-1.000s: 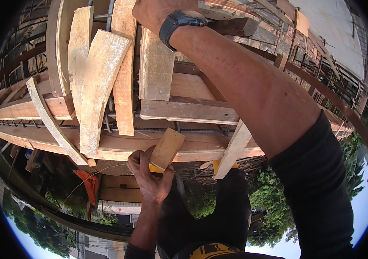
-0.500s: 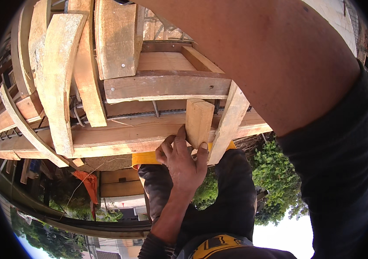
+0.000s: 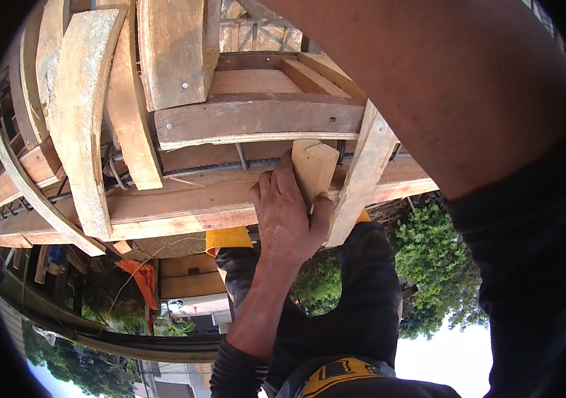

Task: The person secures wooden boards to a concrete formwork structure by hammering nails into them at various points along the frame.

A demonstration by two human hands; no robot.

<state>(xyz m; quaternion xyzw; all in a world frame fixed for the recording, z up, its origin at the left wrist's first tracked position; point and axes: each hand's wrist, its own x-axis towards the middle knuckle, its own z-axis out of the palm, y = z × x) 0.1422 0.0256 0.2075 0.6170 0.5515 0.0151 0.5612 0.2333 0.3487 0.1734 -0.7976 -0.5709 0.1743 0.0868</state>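
Since the short wooden block (image 3: pixel 315 166) beside the slanting batten (image 3: pixel 362 179) looks light and stiff, its long sides suit the left hand (image 3: pixel 289 213), whose fingers pinch it, the right hand being unseen

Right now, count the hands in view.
1: the left hand, near the picture's centre, holding the block left of the slanted plank. The right hand is out of view; only its arm shows.

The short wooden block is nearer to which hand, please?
Left: the left hand holds the short wooden block; the right hand is out of view, its forearm cut off at the top edge.
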